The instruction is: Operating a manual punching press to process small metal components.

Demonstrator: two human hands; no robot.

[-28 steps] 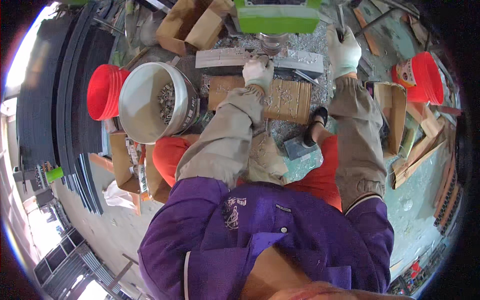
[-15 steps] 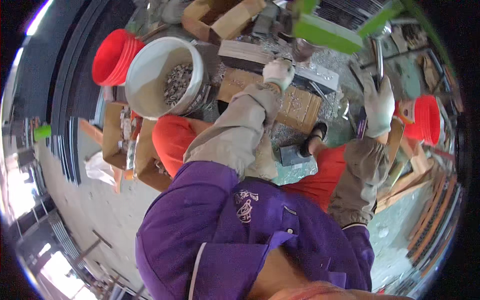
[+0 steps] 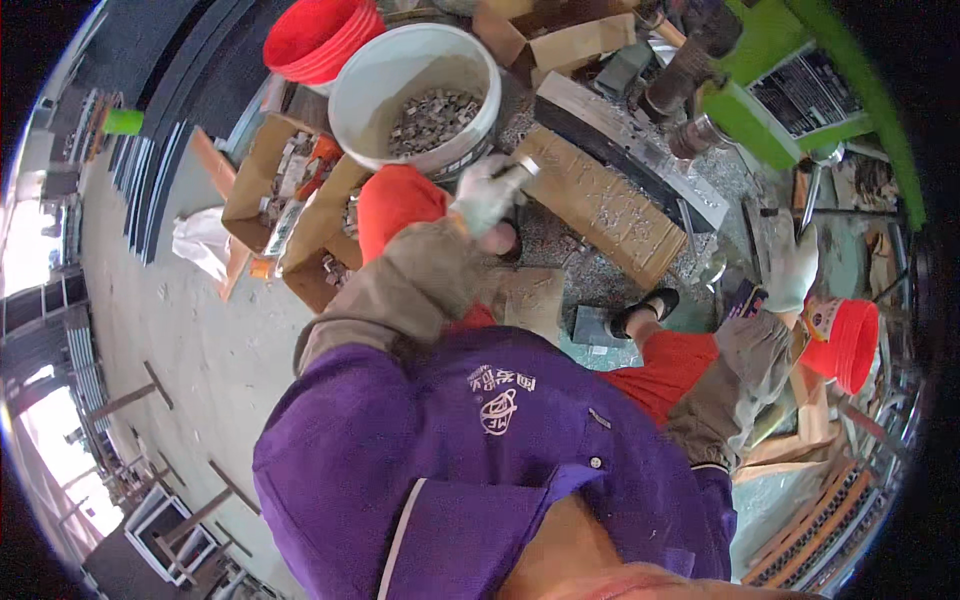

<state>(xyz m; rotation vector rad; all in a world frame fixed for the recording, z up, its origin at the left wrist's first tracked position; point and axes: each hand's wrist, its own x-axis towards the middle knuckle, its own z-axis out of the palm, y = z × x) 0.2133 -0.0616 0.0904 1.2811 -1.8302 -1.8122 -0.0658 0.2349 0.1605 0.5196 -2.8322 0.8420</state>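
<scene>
At twelve o'clock, beside the white bucket (image 3: 415, 75), the left hand (image 3: 487, 195) pinches a small metal piece (image 3: 527, 166); the right hand (image 3: 795, 268), at three o'clock, grasps a metal lever (image 3: 810, 195).

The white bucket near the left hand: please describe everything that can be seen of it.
The white bucket is round and looks like plastic. It stands upright and open, partly filled with small grey metal pieces. A stack of red buckets sits beside it, seemingly touching. The gloved left hand, holding a small metal piece, is just beside its rim.
</scene>
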